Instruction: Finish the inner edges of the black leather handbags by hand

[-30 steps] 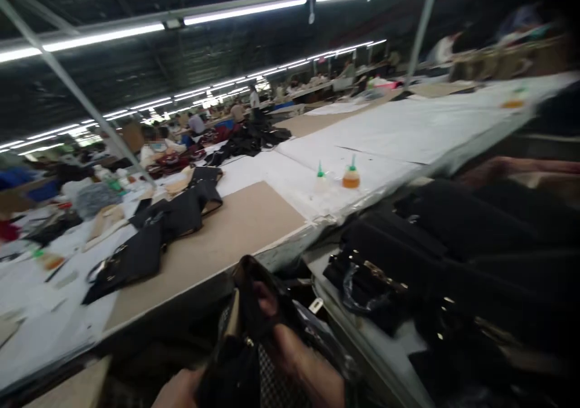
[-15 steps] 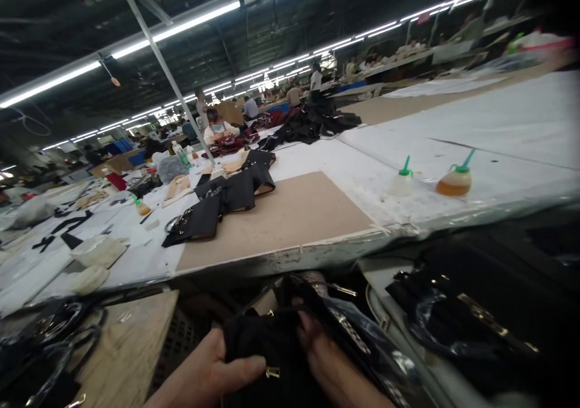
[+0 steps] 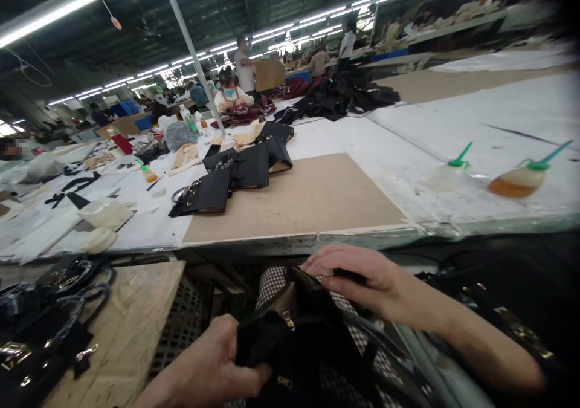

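A black bag (image 3: 312, 329) with gold zipper pulls lies across my lap, over checkered cloth. My left hand (image 3: 226, 359) grips its near left side, thumb laid over the black fabric close to a gold pull. At the bag's far upper edge is my right hand (image 3: 362, 278), with the fingers over the rim and the thumb on the nearer side. The mouth of the bag gapes a little between the hands, and a brownish lining or panel shows there. Dark straps hang off to the right, partly lost in shadow.
Beyond the bag runs a white-topped table (image 3: 408, 136) with a brown board (image 3: 308, 202). Several black bags (image 3: 244, 166) lie on it. Two green-spouted bottles (image 3: 519, 178) stand at right. More bags sit on a wooden board (image 3: 136, 311) at left. A masked person (image 3: 231, 97) sits across.
My right hand has come up from inside or behind the bag to its far edge. The bag's mouth shows more openly. My left hand keeps its hold, and the view has shifted.
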Demonstrator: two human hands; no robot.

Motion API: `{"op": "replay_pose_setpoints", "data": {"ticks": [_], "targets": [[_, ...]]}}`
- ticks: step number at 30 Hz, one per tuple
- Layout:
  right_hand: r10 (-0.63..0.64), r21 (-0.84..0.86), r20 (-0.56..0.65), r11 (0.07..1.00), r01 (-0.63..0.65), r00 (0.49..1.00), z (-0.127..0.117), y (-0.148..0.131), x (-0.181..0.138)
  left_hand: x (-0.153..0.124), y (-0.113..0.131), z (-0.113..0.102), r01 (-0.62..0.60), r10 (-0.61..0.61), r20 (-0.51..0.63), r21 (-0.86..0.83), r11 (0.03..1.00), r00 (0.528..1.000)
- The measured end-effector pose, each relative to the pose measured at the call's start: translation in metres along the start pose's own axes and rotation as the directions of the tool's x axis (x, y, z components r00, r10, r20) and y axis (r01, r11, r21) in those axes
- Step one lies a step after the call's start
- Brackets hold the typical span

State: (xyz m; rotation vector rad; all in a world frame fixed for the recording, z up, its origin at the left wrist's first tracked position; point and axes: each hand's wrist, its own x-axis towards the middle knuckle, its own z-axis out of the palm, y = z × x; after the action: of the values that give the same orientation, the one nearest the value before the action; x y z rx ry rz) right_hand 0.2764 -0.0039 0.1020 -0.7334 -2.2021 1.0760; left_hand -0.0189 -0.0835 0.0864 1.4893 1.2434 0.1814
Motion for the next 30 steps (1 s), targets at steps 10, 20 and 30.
{"op": "replay_pose_setpoints", "data": {"ticks": [10,20,30], "targets": [[-0.097,0.154,0.372,0.987,0.042,0.923,0.035,0.058,0.048,0.002,-0.010,-0.009,-0.003,0.002,0.011,0.072,0.997,1.000],[-0.003,0.177,0.409,0.981,-0.076,0.913,0.053,0.089,0.064,0.005,-0.035,-0.002,0.042,-0.077,-0.207,-0.165,0.985,0.975],[0.216,0.343,0.211,0.897,-0.279,0.953,0.062,0.087,0.044,0.009,-0.052,-0.005,0.044,-0.005,-0.374,0.096,0.994,0.927]]}}
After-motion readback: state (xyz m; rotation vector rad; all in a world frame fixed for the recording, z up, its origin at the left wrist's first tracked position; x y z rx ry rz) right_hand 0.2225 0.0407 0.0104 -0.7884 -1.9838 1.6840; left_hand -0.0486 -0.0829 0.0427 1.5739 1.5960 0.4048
